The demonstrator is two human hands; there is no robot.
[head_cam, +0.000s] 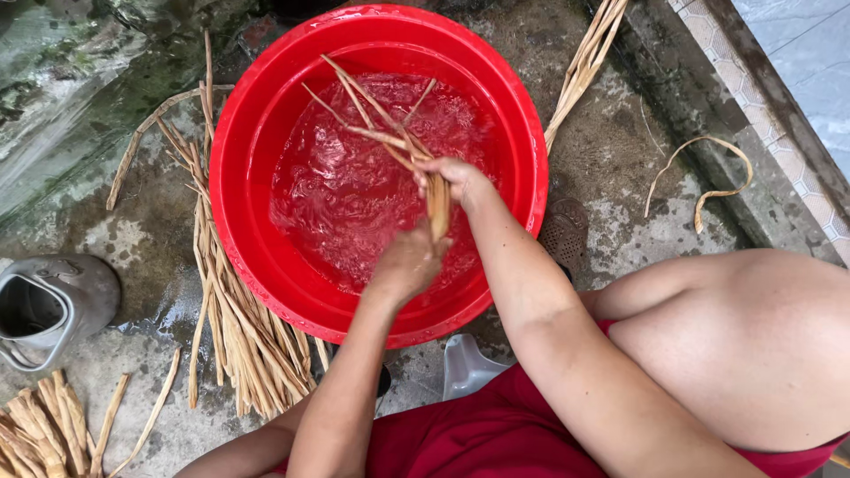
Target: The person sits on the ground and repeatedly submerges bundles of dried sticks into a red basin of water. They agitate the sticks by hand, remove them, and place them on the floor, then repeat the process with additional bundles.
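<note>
- Left hand [405, 264], nearest, is closed around the lower end of the strip bundle [437, 202]; a wet grip may slip.
- Right hand [460, 177] clasps it over the red basin [248, 142], centre frame.
- Splayed tips at 11 o'clock could snap.

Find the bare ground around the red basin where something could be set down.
Bare wet concrete lies right of the red basin, between it and the curled strip. The basin's left side is crowded with a pile of strips.
</note>
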